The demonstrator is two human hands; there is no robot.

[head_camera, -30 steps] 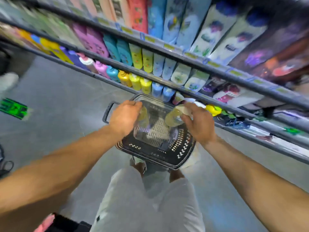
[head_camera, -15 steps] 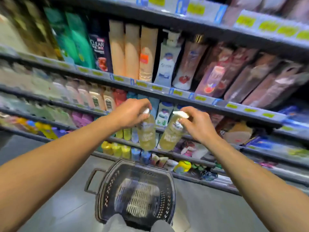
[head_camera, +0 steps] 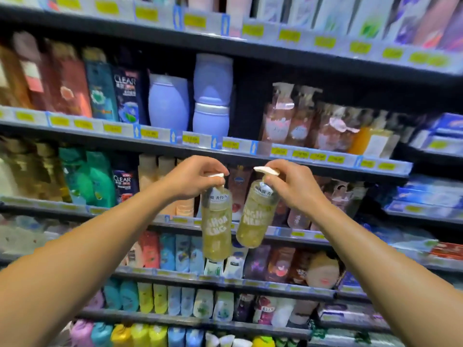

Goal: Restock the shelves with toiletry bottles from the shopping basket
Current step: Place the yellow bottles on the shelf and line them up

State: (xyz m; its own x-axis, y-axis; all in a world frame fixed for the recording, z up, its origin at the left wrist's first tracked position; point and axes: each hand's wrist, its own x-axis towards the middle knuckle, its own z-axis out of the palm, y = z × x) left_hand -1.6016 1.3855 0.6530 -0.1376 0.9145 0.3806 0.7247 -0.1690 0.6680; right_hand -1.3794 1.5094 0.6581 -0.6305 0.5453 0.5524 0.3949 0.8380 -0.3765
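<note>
Left hand (head_camera: pixel 193 177) clamped on the pump neck of one yellow bottle (head_camera: pixel 216 229), right hand (head_camera: pixel 293 187) likewise on a second yellow bottle (head_camera: pixel 255 216), both dangling in mid-air, nearly touching. Behind, crowded shelves (head_camera: pixel 175 144): lavender bottles (head_camera: pixel 167 101), pink pump bottles (head_camera: pixel 278 118), a dark gap between them.

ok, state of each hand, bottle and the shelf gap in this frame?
left hand: shut on left bottle, gripping at the pump neck
right hand: shut on right bottle, gripping at the pump neck
left bottle: held in the air, hanging roughly upright
right bottle: held in the air, base tilted toward the left bottle
shelf gap: unfilled, beside the purple bottles
</note>
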